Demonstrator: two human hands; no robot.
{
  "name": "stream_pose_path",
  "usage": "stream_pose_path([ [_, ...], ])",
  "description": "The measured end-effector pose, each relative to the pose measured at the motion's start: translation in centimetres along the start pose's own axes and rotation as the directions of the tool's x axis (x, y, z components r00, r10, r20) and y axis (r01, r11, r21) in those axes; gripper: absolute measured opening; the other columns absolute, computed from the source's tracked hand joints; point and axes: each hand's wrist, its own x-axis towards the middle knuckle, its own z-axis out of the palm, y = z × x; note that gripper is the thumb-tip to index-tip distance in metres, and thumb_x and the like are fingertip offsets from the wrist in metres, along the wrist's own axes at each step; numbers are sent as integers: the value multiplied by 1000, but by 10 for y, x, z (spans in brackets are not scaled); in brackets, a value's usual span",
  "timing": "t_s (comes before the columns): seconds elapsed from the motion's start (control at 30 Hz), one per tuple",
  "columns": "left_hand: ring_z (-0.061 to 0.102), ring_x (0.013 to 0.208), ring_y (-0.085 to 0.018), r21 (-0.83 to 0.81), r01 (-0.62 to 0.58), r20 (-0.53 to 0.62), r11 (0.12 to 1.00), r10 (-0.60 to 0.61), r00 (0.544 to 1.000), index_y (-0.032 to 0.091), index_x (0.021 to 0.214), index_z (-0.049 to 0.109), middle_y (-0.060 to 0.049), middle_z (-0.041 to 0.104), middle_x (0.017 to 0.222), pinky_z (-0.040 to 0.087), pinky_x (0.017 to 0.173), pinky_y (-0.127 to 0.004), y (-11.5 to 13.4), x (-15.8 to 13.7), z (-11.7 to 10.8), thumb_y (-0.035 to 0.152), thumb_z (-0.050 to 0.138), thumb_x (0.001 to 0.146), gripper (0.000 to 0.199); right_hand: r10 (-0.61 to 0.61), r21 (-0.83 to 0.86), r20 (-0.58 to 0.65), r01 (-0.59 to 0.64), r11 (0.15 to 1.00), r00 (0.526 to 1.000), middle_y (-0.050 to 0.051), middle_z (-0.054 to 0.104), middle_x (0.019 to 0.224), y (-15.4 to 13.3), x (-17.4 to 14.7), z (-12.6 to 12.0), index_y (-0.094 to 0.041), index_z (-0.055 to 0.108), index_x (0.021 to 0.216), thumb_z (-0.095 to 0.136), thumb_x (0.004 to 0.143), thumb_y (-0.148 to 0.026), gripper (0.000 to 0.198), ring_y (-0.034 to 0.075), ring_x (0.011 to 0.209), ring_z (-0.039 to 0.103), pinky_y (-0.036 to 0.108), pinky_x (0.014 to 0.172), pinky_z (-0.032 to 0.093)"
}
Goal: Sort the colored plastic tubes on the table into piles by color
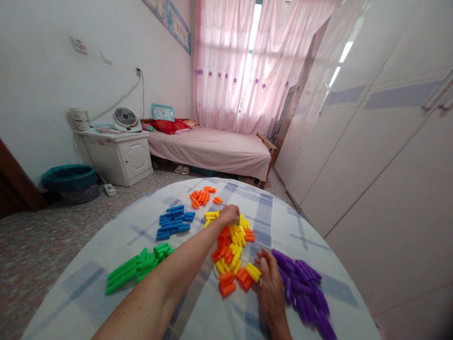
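Note:
Cap-like plastic sticks lie sorted by colour on a round table (pixel 198 302). My left hand (pixel 230 215) reaches over the mixed middle pile and is closed, its fingertips hidden; a bit of green shows just under it. Below it are yellow sticks (pixel 237 234) and orange sticks (pixel 226 284), joined side by side in small rows. My right hand (pixel 271 278) rests with loosely bent, parted fingers between a short yellow row (pixel 253 272) and the heap of purple sticks (pixel 304 288). I see nothing held in it.
Green sticks (pixel 136 269) lie at the left, partly behind my left forearm. Blue sticks (pixel 173 222) and a small orange group (pixel 200 197) are farther back. Beyond the table stand a bed (pixel 215 146), a white cabinet (pixel 134 160), a bin (pixel 71 182) and a wardrobe (pixel 354 165).

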Motion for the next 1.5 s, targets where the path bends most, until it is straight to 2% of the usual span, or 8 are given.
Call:
stream_pose_path([
  [0.23,64,78,-14,-260,-154,-148,953,119,982,12,91,62,-6,68,86,49,65,-22,-19,-29,-30,19,57,78,15,60,-3,28,-60,998,998,8,65,113,-6,-1,2,-24,56,118,50,80,-60,53,25,98,62,35,73,53],
  [0.43,60,70,-13,-485,-235,-223,843,140,965,13,95,60,-3,65,81,47,61,-22,-77,-131,-84,29,57,79,23,69,-54,16,-68,996,998,9,65,111,-12,0,2,-21,57,116,48,78,-58,54,25,97,62,34,70,53],
  [0.6,59,74,-16,-350,-65,-222,934,-16,975,17,93,66,-2,67,83,46,66,-26,-122,-221,-98,35,52,81,25,7,-76,37,-4,997,999,7,66,107,-8,3,0,-21,59,117,53,75,-55,54,23,93,64,33,72,53],
  [0.73,60,81,-18,-207,-6,-255,978,-48,966,20,91,67,-3,67,88,46,75,-29,-143,-252,-83,32,49,83,23,-17,-84,26,19,996,1000,7,68,104,-8,2,0,-20,59,117,51,76,-56,55,23,91,64,33,72,52],
  [0.87,58,93,-23,-73,-46,-425,996,11,905,19,86,67,-7,64,95,44,88,-39,-140,-259,-73,33,49,82,22,-31,-114,-1,31,993,1000,8,69,101,-12,-1,2,-19,60,115,47,79,-57,54,22,88,65,32,72,52],
  [0.97,54,108,-25,-139,-120,-513,983,32,858,20,95,66,-9,61,110,40,98,-44,-113,-260,-61,33,51,82,25,-49,-140,-4,48,989,999,8,70,101,-13,-2,2,-19,60,115,44,81,-56,53,23,91,65,34,76,51],
  [1.2,39,132,-30,-499,-138,-328,856,-39,944,19,124,57,-14,43,141,32,110,-46,-32,-221,20,32,64,72,54,-131,-240,84,148,960,988,11,65,112,-11,-5,2,-16,57,117,42,84,-53,52,25,104,60,40,94,43],
  [1.5,33,136,-25,-628,-159,-502,762,-240,831,15,125,52,-15,42,140,23,115,-44,-29,-154,69,33,45,87,43,-169,-238,161,205,949,972,11,63,116,-5,-5,-1,-16,54,121,43,86,-49,49,24,108,58,41,97,44],
])
